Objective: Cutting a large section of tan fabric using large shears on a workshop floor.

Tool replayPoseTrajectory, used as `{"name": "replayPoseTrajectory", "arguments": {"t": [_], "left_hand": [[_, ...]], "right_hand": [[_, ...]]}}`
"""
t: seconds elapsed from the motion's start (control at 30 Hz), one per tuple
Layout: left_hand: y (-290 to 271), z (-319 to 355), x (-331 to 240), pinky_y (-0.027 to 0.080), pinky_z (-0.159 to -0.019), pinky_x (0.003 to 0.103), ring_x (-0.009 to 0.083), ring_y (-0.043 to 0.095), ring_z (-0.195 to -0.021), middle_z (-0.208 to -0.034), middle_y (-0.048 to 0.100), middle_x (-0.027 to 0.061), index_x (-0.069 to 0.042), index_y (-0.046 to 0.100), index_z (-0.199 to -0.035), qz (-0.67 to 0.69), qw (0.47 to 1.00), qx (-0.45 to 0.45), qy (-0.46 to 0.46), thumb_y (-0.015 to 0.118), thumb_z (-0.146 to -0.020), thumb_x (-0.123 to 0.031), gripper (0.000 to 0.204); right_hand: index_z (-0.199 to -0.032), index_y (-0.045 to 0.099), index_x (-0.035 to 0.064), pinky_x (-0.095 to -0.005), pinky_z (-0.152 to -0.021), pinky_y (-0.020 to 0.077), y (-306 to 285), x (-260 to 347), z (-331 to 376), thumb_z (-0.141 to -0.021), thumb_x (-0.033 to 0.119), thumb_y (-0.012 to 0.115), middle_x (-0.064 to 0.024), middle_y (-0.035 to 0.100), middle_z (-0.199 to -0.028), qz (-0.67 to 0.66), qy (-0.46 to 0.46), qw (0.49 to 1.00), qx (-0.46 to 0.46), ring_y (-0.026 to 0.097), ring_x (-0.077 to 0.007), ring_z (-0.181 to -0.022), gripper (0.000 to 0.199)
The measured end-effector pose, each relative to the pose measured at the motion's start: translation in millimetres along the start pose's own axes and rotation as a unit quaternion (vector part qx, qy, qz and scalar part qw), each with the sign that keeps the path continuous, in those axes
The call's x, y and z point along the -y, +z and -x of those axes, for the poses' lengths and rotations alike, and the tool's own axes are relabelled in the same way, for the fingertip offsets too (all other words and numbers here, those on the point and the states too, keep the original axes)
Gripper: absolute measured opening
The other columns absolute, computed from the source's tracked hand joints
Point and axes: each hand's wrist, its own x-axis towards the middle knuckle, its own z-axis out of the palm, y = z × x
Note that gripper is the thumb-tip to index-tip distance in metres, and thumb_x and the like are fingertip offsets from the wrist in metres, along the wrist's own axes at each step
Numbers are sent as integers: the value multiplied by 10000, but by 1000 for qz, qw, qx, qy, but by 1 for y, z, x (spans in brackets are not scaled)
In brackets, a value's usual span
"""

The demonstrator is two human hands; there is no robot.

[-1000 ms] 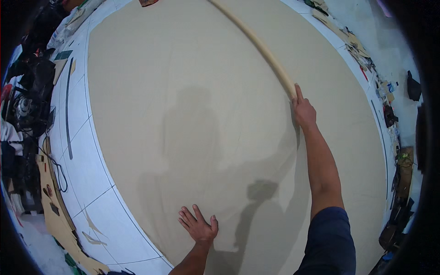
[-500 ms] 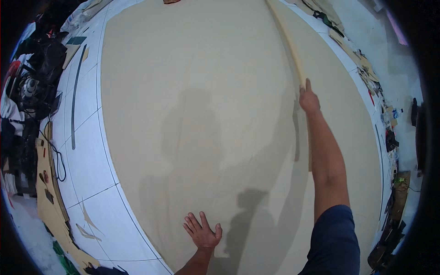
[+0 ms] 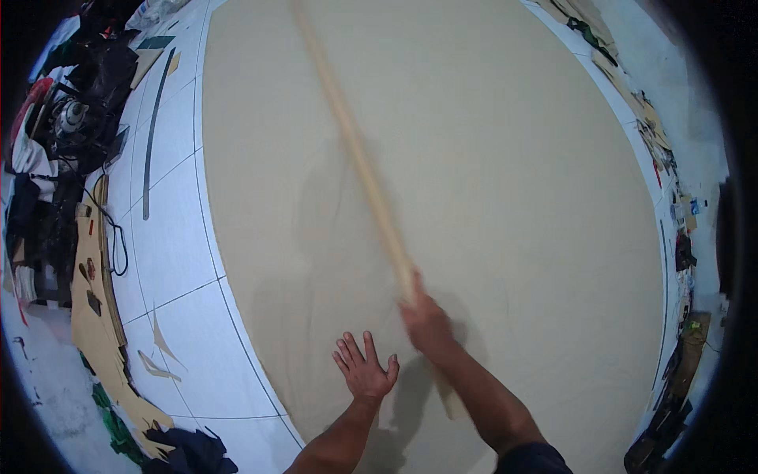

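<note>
A wide beige sheet (image 3: 553, 174), fabric by its look, covers the floor beneath my hands. At the lower middle, my left hand (image 3: 368, 373) lies flat on it with fingers spread. My right hand (image 3: 429, 322) is wrapped round a long pale wooden stick (image 3: 362, 158), close to its near end. From there the stick slants up and left across the sheet and runs out past the upper edge. It is slightly blurred by motion, and I cannot tell whether it touches the sheet along its length.
White floor tiles (image 3: 185, 316) border the sheet on the left. A dark, narrow strip (image 3: 155, 134) lies there, with thin beige scraps (image 3: 164, 347) nearer me. Beyond are a black cable (image 3: 118, 245), cut tan pieces (image 3: 96, 316) and dark cloth (image 3: 193, 450). Scraps (image 3: 651, 130) and clutter line the right wall.
My right hand has swept the stick from the right side toward the middle and nearer to me. My left hand stays flat on the sheet. The view has shifted slightly.
</note>
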Motion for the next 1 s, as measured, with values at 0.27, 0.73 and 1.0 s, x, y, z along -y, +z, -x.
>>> {"name": "replayPoseTrajectory", "arguments": {"t": [0.27, 0.73, 1.0], "left_hand": [[28, 3, 10, 10, -1095, 568, 437, 24, -1386, -1490, 54, 277, -102, 190, -1452, -275, 961, -18, 14, 514, -797, -543, 853], [-3, 6, -1, 30, -1097, 553, 452, 78, -1372, -1469, 134, 297, -41, 266, -1423, 4, 997, -71, 24, 541, -792, -424, 789], [10, 20, -11, 101, -1099, 548, 440, 180, -1355, -1453, 212, 284, -63, 296, -1420, -29, 985, -163, 54, 534, -816, -419, 741]], "right_hand": [[-1457, 140, 205, -476, -745, 502, 57, 147, -122, -918, 283, 471, -209, 621, -933, 26, -17, 992, 125, 629, -365, -847, 637], [-1438, 233, 308, -447, -693, 521, -50, -26, 16, -921, 375, 481, -154, 522, -971, 196, 96, 972, -86, 570, -320, -877, 577], [-1448, 184, 325, -466, -756, 496, -99, -110, 105, -940, 366, 449, -163, 513, -1002, 190, 274, 925, -180, 564, -335, -864, 574]]}}
